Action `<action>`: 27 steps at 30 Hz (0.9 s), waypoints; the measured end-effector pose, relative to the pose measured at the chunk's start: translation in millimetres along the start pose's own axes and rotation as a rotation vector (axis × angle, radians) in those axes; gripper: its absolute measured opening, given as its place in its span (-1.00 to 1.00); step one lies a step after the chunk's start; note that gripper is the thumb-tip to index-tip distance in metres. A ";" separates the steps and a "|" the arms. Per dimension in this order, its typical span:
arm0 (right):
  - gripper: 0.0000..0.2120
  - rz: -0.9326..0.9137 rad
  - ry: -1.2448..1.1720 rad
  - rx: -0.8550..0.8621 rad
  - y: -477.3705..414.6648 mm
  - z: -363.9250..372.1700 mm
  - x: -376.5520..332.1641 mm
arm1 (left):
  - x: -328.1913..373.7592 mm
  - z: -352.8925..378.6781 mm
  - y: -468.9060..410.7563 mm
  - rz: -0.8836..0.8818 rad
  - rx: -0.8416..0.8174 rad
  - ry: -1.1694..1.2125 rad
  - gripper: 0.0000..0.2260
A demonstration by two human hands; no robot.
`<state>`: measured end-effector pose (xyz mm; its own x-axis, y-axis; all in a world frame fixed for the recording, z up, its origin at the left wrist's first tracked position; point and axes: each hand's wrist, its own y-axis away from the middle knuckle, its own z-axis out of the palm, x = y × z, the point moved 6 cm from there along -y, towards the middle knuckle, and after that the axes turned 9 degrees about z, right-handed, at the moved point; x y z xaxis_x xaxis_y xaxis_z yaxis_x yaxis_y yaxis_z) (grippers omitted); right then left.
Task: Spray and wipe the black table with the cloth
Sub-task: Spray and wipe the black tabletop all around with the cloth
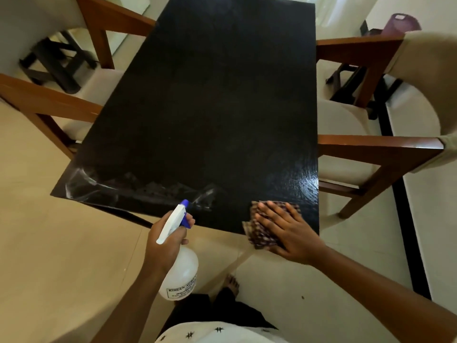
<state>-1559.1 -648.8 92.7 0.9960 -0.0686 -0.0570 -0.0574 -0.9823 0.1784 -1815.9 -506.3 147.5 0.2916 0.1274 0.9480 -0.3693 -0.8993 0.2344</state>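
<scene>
The black table [210,107] fills the middle of the head view, with wet streaks along its near left edge. My left hand [164,240] grips a white spray bottle [180,276] by its neck, a finger on the blue trigger, its blue nozzle pointing at the near edge. My right hand [286,231] lies flat, fingers spread, pressing a checked cloth [259,235] onto the table's near right corner. Part of the cloth hangs over the table edge.
Wooden armchairs with cream cushions flank the table: two on the left [49,102] and two on the right [371,149]. A dark stool [54,63] stands far left. A purple container [400,24] sits far right. My bare foot [232,284] is on the tiled floor.
</scene>
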 end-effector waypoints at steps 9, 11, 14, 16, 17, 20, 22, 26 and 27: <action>-0.30 0.103 -0.092 -0.005 -63.0 -13.6 -69.3 | -8.4 -32.2 0.1 -0.030 0.095 0.011 -0.77; -0.29 0.094 -0.125 -0.005 -97.8 -20.2 -105.3 | -12.7 -40.5 -0.9 -0.056 0.125 0.004 -0.75; -0.27 0.069 -0.122 -0.027 -126.7 -23.6 -133.9 | -19.5 -47.9 -2.5 -0.101 0.153 -0.005 -0.53; -0.28 0.044 -0.109 -0.023 -122.8 -22.8 -128.4 | -20.0 -48.2 -4.8 -0.088 0.164 0.014 -0.60; -0.29 0.035 -0.100 -0.016 -114.2 -21.8 -119.5 | -19.3 -48.0 -6.0 -0.077 0.163 0.031 -0.68; -0.30 0.072 -0.081 -0.012 -72.0 -11.9 -74.5 | -17.8 -48.4 -7.4 -0.073 0.155 0.059 -0.74; -0.30 0.101 -0.049 -0.004 -45.3 -8.1 -45.6 | -20.6 -51.1 -7.6 -0.081 0.159 0.068 -0.75; -0.25 0.108 -0.028 -0.069 -50.0 -9.4 -38.0 | -15.9 -57.9 -3.6 -0.038 0.177 0.078 -0.74; -0.24 0.102 -0.040 -0.077 -60.6 -11.2 -47.4 | -14.4 -60.2 -2.2 -0.035 0.190 0.079 -0.72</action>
<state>-1602.0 -584.0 95.6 0.9817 -0.1760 -0.0730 -0.1516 -0.9536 0.2600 -1872.4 -481.0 146.3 0.2283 0.1856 0.9557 -0.1851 -0.9555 0.2297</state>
